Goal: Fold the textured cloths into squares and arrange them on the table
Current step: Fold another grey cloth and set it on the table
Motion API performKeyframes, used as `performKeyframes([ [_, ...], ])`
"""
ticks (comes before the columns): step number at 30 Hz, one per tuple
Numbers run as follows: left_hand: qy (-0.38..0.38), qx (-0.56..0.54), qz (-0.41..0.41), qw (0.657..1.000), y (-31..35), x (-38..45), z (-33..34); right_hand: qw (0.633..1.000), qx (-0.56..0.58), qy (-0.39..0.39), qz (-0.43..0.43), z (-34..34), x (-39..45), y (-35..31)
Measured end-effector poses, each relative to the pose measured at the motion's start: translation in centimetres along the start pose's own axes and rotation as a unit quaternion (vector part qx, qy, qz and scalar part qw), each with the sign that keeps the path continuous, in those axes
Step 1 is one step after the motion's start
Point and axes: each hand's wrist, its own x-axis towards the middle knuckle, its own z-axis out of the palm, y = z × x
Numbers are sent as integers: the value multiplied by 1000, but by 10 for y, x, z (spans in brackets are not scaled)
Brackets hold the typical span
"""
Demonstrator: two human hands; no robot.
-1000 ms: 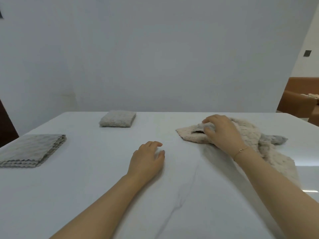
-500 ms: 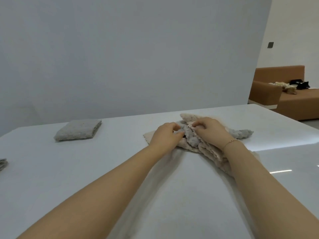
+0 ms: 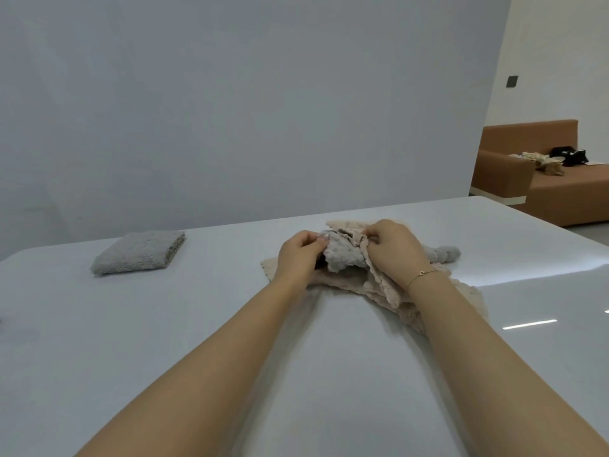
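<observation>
Grey waffle-textured cloth [image 3: 344, 260] sits bunched on the beige cloth [image 3: 389, 291], at about one o'clock on the white table [image 3: 197, 324]. Left hand [image 3: 298, 258] pinches its near edge between thumb and fingertips; right hand [image 3: 393, 247] grips cloth at the other side, though which layer is hard to tell. Lifting only the grey piece clear, then finding two adjacent corners, should ease squaring. One folded grey cloth [image 3: 140, 252] lies at eleven o'clock.
</observation>
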Motion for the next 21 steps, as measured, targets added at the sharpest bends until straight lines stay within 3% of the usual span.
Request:
performKeyframes([
  [4,23,-153,-71,985,15,-1,-21,998,-28,46,-31,6,0,-13],
  [9,97,-331,-126,930,35,-3,-62,994,-35,82,-68,9,-5,-24],
  [21,241,-266,-137,923,-5,-34,-185,982,-112,6,-151,39,-24,-44],
])
